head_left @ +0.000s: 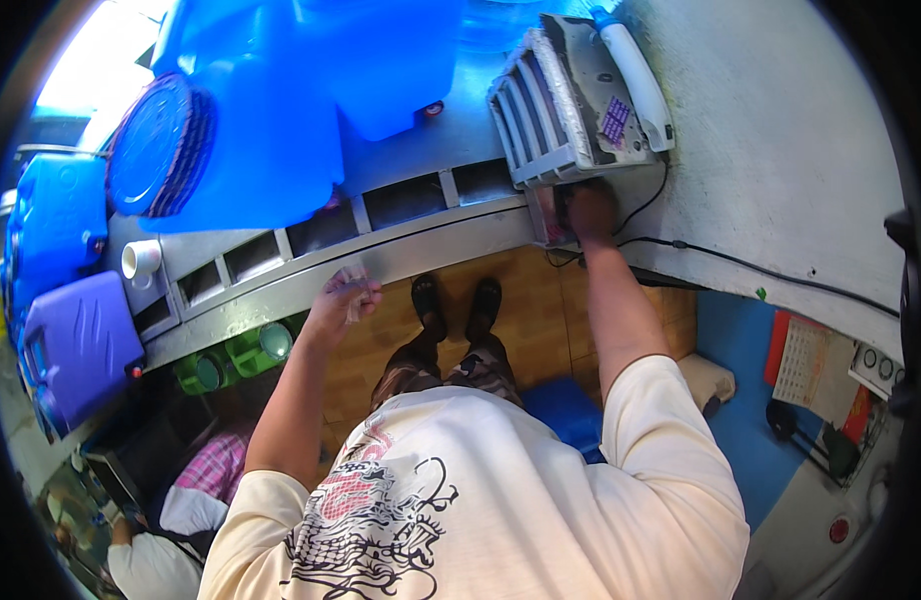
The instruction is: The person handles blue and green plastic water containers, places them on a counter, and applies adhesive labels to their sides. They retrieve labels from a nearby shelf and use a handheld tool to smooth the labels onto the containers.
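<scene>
My left hand (328, 309) is raised just in front of the metal counter edge. Its fingers are pinched on a small clear piece of plastic film (355, 292). Over on the right, my right hand (593, 208) reaches into a small box (551, 222) at the counter's front, below a worn white slatted rack (541, 105). The fingers of that hand are dark and mostly hidden, so I cannot see what they touch. Beside the rack leans a long white device (636, 85) with a blue tip.
Large blue water containers (271, 150) fill the counter's back and left. A purple jug (81, 345) and a small white cup-like thing (141, 260) stand farther left. A black cable (751, 264) runs along the right. Green holders (243, 350) sit below the counter; another person (166, 535) is at lower left.
</scene>
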A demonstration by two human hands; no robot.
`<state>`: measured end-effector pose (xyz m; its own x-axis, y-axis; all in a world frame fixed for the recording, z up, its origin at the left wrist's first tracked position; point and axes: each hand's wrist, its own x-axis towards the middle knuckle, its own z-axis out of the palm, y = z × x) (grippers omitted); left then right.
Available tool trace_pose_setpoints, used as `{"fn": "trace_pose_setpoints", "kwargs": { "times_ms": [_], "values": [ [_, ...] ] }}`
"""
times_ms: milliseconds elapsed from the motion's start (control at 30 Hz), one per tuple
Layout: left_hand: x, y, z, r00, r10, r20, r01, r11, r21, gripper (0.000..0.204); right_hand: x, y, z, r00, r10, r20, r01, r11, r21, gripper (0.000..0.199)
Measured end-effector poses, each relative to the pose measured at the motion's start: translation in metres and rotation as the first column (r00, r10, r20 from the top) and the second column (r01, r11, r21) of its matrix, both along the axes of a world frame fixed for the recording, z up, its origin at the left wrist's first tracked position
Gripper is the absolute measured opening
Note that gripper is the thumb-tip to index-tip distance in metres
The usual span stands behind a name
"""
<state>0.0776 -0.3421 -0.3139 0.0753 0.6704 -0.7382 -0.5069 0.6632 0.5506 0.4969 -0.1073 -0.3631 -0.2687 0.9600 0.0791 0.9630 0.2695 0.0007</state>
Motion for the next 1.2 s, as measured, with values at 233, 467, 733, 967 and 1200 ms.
{"fn": "trace_pose_setpoints", "kwargs": {
  "times_ms": [233, 467, 733, 967, 1200],
  "values": [
    [0.003, -0.036, 0.015, 0.985, 0.167, -0.038, -0.168, 0.986, -0.009, 0.019, -0.010, -0.039, 0.047, 0.973, -0.016, -0.229, 0.009, 0.999, -0.033, 0.022],
    [-0.002, -0.088, 0.032, 0.895, 0.435, 0.104, -0.436, 0.900, -0.010, 0.033, -0.025, -0.122, 0.058, 0.883, 0.293, -0.367, -0.392, 0.890, -0.232, 0.024],
    [0.006, -0.167, 0.077, 0.757, 0.649, 0.072, -0.646, 0.729, 0.227, 0.038, -0.119, -0.134, 0.097, 0.679, 0.546, -0.491, -0.726, 0.598, -0.339, 0.029],
    [0.003, -0.292, 0.051, 0.485, 0.853, 0.193, -0.868, 0.442, 0.228, 0.031, -0.221, -0.177, 0.105, 0.510, 0.721, -0.470, -0.835, 0.282, -0.473, 0.030],
    [0.009, -0.432, 0.038, 0.129, 0.987, 0.098, -0.969, 0.105, 0.222, 0.033, -0.368, -0.302, 0.131, 0.185, 0.835, -0.519, -0.863, -0.115, -0.493, 0.030]
  ]
}}
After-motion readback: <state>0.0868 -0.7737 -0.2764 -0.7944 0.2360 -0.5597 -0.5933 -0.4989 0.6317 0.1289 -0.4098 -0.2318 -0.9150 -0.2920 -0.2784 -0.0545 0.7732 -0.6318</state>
